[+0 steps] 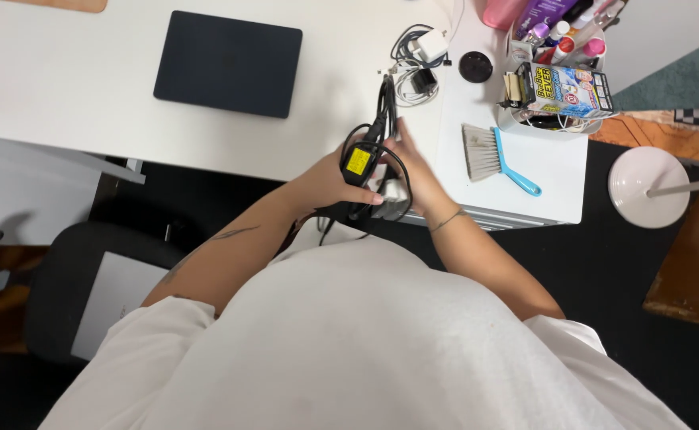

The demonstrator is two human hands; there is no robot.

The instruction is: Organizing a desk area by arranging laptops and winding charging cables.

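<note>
The left hand (329,179) is closed around a black power brick with a yellow label (358,161), and the right hand (410,163) pinches its black cable (385,103) just beside that grip, at the edge of the white desk (62,87). Some loops already hang gathered below the left hand's hold — yet a length runs up past both hands toward the tangle of white chargers (417,64), so the bundling looks partly done. Farther right of the grip lies a blue hand brush (497,155) — untouched.
</note>
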